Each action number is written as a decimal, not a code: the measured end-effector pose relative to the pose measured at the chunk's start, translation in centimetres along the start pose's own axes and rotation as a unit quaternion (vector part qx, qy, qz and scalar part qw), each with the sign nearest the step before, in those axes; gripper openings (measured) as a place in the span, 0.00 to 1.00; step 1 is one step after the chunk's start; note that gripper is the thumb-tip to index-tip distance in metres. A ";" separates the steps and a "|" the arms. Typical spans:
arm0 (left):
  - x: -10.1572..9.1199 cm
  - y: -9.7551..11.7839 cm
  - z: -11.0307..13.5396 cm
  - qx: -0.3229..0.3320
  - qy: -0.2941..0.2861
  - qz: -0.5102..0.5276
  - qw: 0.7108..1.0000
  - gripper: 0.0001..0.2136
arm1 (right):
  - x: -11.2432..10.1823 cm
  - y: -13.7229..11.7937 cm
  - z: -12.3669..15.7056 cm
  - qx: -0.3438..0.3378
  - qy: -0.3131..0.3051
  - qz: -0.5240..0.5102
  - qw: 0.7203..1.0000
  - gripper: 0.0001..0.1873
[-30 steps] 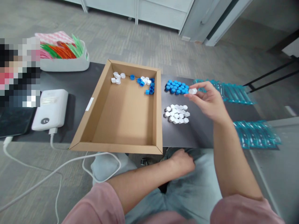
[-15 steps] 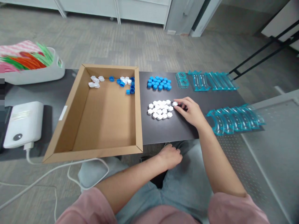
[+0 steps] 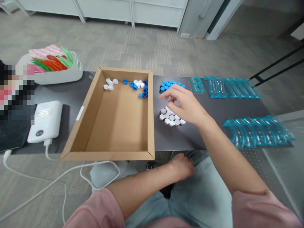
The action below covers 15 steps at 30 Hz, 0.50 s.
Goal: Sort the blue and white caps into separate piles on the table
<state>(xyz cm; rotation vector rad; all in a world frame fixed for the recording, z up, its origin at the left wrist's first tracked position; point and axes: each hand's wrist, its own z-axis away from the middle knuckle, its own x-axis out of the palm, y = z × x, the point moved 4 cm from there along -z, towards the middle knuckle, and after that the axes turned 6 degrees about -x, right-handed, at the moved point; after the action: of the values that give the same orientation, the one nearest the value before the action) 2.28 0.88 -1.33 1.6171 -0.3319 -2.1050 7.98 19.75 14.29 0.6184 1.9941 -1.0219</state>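
My right hand (image 3: pixel 178 99) hovers over the table between the white and blue groups, its fingers apart and nothing visible in them. Below it lies a tight cluster of white hexagonal pieces (image 3: pixel 171 117), partly covered by the hand. Beyond the fingers sits a group of blue hexagonal pieces (image 3: pixel 167 84), its near part hidden. Curled on my lap is my left hand (image 3: pixel 182 167), closed, with nothing seen in it. To the left, the cardboard box (image 3: pixel 151 126) holds loose white pieces (image 3: pixel 109 83) and blue pieces (image 3: pixel 145 91) along its far side.
Clear teal plastic parts lie on the right in a far row (image 3: pixel 239 88) and a near row (image 3: pixel 257 131), with small teal frames (image 3: pixel 197 85) beside them. At left are a white basket (image 3: pixel 64 76), a white power bank (image 3: pixel 45 122), a dark phone (image 3: pixel 14 133) and white cables (image 3: pixel 71 172).
My right hand has let go of a white piece at the cluster's edge and moved up and left over the pieces. The view has shifted; my left hand stays on my lap.
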 end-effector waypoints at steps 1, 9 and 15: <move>0.1 0.0 -0.1 -0.001 -0.010 0.003 1.000 0.09 | 0.8 -0.9 -2.3 -0.024 -0.023 0.024 0.999 0.17; -1.4 -0.4 -0.5 -0.023 -0.019 0.039 0.999 0.17 | 9.6 0.7 -14.0 -0.121 -0.131 0.144 0.973 0.14; -2.0 -0.3 -0.5 -0.027 -0.023 0.042 0.998 0.17 | 9.9 -5.0 -12.8 -0.192 -0.218 0.088 0.953 0.14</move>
<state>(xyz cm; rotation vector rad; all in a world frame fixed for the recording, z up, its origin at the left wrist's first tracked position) 3.09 2.21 0.09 1.5001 -0.3489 -2.0733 -6.60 28.26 12.96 0.3146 1.6460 -0.5743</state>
